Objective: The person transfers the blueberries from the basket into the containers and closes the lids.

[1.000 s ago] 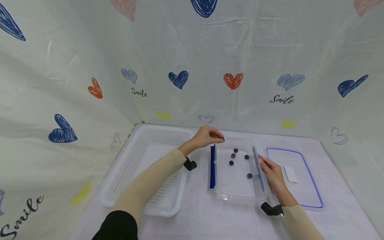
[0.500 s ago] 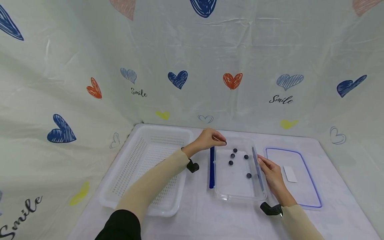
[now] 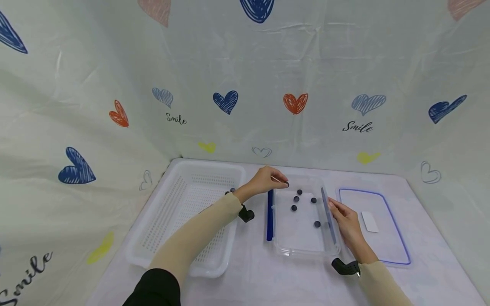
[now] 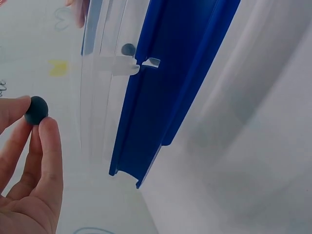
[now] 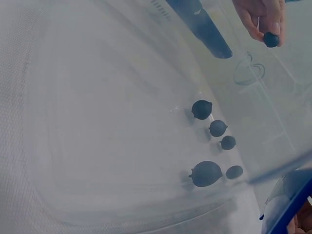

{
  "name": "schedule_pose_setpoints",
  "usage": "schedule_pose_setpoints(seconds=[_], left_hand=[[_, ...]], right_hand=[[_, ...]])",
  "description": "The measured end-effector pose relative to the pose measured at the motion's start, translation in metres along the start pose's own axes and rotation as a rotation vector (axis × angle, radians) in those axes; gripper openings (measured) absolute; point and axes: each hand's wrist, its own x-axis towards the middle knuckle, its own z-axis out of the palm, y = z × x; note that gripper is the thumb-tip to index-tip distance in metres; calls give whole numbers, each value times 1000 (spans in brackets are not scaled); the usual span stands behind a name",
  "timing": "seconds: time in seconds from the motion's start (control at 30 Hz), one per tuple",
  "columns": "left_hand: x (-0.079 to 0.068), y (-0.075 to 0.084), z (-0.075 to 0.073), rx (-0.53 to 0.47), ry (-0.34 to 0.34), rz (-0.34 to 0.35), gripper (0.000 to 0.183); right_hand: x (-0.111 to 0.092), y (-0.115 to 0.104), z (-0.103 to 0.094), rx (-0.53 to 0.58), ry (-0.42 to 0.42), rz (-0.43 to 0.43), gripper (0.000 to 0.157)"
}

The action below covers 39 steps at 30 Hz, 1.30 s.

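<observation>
My left hand [image 3: 265,180] pinches a small dark ball [image 4: 36,111] between thumb and fingertips. It is above the far left corner of a clear plastic box [image 3: 306,251], beside that box's hanging blue side flap [image 4: 139,117]. Several similar dark balls [image 3: 294,208] lie apart on the box floor; the right wrist view shows a cluster of these balls [image 5: 205,173] through the clear plastic. My right hand [image 3: 349,227] holds the box's right side at the raised flap [image 3: 329,214], its fingertips partly hidden behind it.
On the left stands a white perforated basket [image 3: 208,273], partly covered by my left forearm, with dark balls [image 3: 232,190] showing near its far right side. A clear lid with a blue rim [image 3: 400,231] lies to the right, bearing a white rectangle [image 3: 369,222]. A heart-print curtain [image 3: 260,63] hangs behind.
My left hand has come slightly down and right with the ball, then nearly stopped. Dark balls in the basket have come into view beside the forearm. My right hand stays on the box.
</observation>
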Motion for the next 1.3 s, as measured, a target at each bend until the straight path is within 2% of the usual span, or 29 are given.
schedule_pose_setpoints(seconds=[0.7, 1.03, 1.3], left_hand=[[-8, -1, -5, 12, 13, -23, 16], [-10, -2, -16, 43, 48, -37, 18], [-13, 0, -28, 40, 63, -18, 19]], right_hand=[[-1, 1, 3, 0, 5, -20, 60], [0, 0, 1, -28, 13, -9, 62], [0, 1, 0, -6, 13, -12, 62]])
